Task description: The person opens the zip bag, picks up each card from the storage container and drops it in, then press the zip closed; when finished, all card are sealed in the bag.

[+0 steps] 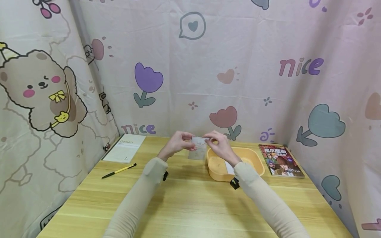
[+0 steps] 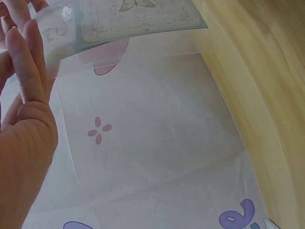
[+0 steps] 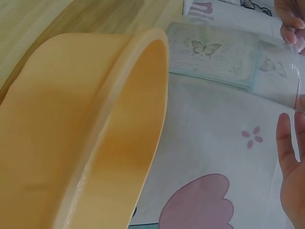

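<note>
A clear plastic zip bag [image 1: 197, 152] hangs over the table, in front of my chest. Inside it sits a pale blue-green sheet printed with a butterfly [image 3: 206, 47]; I cannot tell whether it is one sheet or a stack. My left hand [image 1: 180, 142] pinches the top edge of the bag at its left corner. At the opposite corner my right hand [image 1: 219, 144] pinches the same edge between thumb and fingers. Along the bag's mouth runs a thin red line [image 3: 298, 90]. Whether the mouth is sealed cannot be made out.
Beneath my right wrist stands a yellow plastic basin [image 1: 212, 170] with a white flat item [image 1: 229, 168] in it. A colourful magazine [image 1: 281, 161] lies to the right. On the left are a white notebook [image 1: 124, 148] and a yellow-black pen [image 1: 119, 171]. Behind hangs a patterned curtain [image 1: 184, 66].
</note>
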Demonstrator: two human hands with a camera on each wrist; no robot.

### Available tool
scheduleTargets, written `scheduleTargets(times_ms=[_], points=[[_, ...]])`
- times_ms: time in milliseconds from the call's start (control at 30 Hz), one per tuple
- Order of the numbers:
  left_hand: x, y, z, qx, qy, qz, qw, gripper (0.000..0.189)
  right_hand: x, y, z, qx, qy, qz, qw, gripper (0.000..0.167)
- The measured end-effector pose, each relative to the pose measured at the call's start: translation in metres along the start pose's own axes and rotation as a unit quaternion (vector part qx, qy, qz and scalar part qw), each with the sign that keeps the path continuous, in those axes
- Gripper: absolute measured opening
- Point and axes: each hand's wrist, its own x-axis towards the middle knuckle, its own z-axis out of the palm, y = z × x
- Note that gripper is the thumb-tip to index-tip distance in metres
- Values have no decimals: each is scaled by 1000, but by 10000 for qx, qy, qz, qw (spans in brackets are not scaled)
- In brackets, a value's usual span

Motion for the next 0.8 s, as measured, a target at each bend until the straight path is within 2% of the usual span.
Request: scheduleTargets(times_ms=[167, 467, 667, 800], points=[[0, -2, 0, 45, -8, 5, 10000, 39, -2, 1, -1, 95, -34, 46, 9999, 13], [0, -1, -1, 76, -24, -43, 10000, 39, -5, 3, 0, 215, -86, 503, 9985, 13], [1, -3, -1, 41, -28, -89, 9999, 38, -4, -19, -12, 322, -168, 720, 9967, 12], [2, -2, -1, 14, 5, -74, 10000, 38, -8, -4, -16, 575, -220, 992, 9932, 13]])
